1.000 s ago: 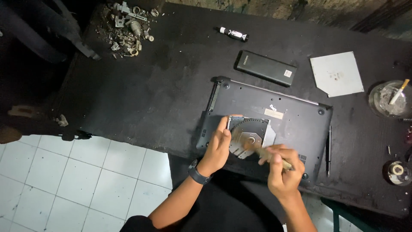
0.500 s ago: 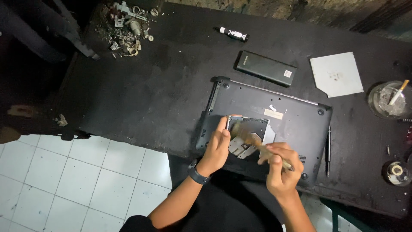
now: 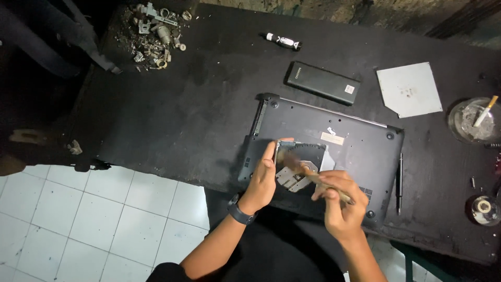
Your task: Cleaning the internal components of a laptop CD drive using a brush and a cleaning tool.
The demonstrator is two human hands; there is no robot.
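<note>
Laptop: a dark laptop [image 3: 339,151] lies upside down on the black table [image 3: 182,120], toward the near edge, right in front of the person.
Open bay: at about 8 o'clock on the laptop's underside sits an exposed optical drive [image 3: 300,164], silver metal and a round hub showing.
Left hand: the left hand [image 3: 261,180] rests on the drive's left edge, fingers straight and close together, index fingertip on the drive's upper left corner; a dark wristwatch [image 3: 241,213] is on the wrist.
Right hand: the right hand [image 3: 336,201] is curled in a pinch around a thin brush [image 3: 313,177], its handle running back toward 4 o'clock, its blurred head over the drive.
Pen: a dark pen-like tool [image 3: 400,183] lies just beside the laptop's right edge, at 3 o'clock from the hands.
Battery: a flat black block [image 3: 322,82] lies at 12 o'clock from the laptop, near it but apart.
Small bottle: a black-and-white bottle [image 3: 282,40] lies farther off at 12 o'clock.
Plate: a pale square metal plate [image 3: 409,90] sits at 2 o'clock.
Ashtray: a glass ashtray [image 3: 467,122] holding a cigarette [image 3: 485,110] stands at 3 o'clock, by the table's right side.
Scrap: a heap of small metal parts [image 3: 154,31] sits at 11 o'clock, well apart.
Floor: white tiles [image 3: 78,209] show at 8 o'clock below the table edge.
</note>
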